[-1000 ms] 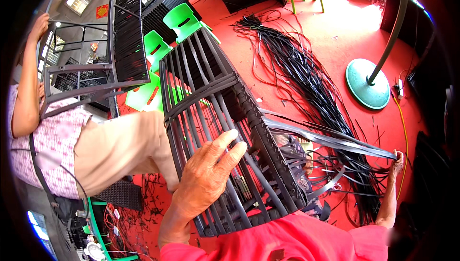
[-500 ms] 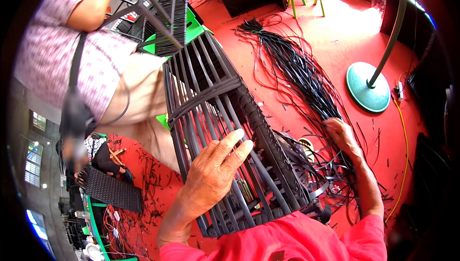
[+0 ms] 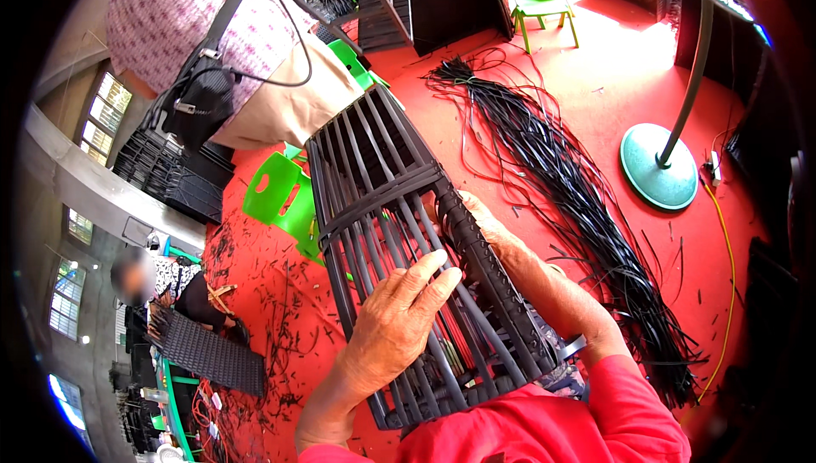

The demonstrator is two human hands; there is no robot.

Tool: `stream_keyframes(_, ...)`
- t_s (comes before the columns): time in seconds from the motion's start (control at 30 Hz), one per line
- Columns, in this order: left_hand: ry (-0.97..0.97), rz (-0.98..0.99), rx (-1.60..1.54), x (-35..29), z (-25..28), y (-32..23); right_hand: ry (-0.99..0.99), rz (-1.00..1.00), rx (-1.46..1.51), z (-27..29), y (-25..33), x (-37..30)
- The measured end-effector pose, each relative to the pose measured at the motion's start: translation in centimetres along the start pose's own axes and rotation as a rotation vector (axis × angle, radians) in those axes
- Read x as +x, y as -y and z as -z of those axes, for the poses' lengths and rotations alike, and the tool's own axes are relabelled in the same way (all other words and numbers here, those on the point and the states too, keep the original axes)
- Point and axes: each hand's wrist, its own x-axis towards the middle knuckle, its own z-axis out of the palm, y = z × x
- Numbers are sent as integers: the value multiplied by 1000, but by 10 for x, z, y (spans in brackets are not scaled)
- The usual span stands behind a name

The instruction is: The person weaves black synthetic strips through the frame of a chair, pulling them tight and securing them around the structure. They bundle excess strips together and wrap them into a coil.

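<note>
A long black frame (image 3: 399, 188) with lengthwise slats lies across my lap, reaching away from me. Dark strips wrap its middle crossbar, and its right rail is bound with black woven strip. My left hand (image 3: 397, 319) rests on top of the near slats with its fingers stretched out, holding nothing. At the rail's outer side is my right hand (image 3: 486, 218), its fingers partly hidden by the rail, so their grip does not show. A short strip end (image 3: 571, 347) sticks out by my right forearm.
A long bundle of black strips (image 3: 561, 183) lies on the red floor to the right. Beyond it stands a round green lamp-like base (image 3: 659, 166) with a pole. Green chairs (image 3: 285, 200) stand left and far. One person (image 3: 204, 30) stands close at left; another sits farther back.
My right hand has moved from the strip bundle to the frame's right rail. Loose strips beside the rail have gone from there. The standing person has shifted, uncovering a green chair.
</note>
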Motion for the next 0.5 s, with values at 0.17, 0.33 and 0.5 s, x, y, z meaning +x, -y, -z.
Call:
stream_keyframes(0.17, -6, 6, -7, 0, -2, 1, -50, -62, -1, -9, 3, 0)
stream_keyframes(0.33, -8, 18, -1, -1, -1, 0, -42, -44, -69, -14, -1, 7)
stream_keyframes(0.5, -6, 19, -15, -1, 0, 0, -47, -40, -114, -16, -2, 9)
